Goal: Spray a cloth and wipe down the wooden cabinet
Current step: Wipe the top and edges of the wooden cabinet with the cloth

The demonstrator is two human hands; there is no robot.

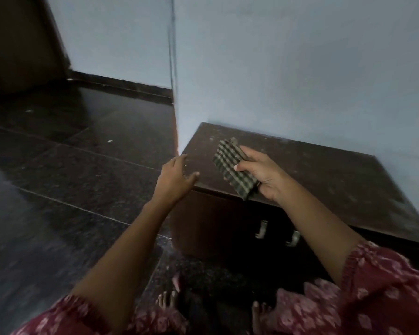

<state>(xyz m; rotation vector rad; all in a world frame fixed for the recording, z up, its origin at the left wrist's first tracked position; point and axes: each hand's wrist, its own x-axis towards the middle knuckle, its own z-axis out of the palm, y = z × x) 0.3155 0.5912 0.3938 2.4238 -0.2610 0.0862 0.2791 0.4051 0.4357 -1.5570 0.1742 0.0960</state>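
the right hand (264, 175) grips a folded checked cloth (235, 169) above the dusty top of the low wooden cabinet (324, 175) — held flat, probably ready to take spray or start wiping. the left hand (176, 177) hangs open and empty at the cabinet's left corner — no spray bottle shows.

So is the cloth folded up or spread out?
Folded. The cloth is a narrow, layered strip gripped in the right hand above the cabinet.

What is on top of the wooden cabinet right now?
Only pale specks on the wooden cabinet top. The right hand holds the folded checked cloth above it, hiding the patch beneath. No spray bottle visible.
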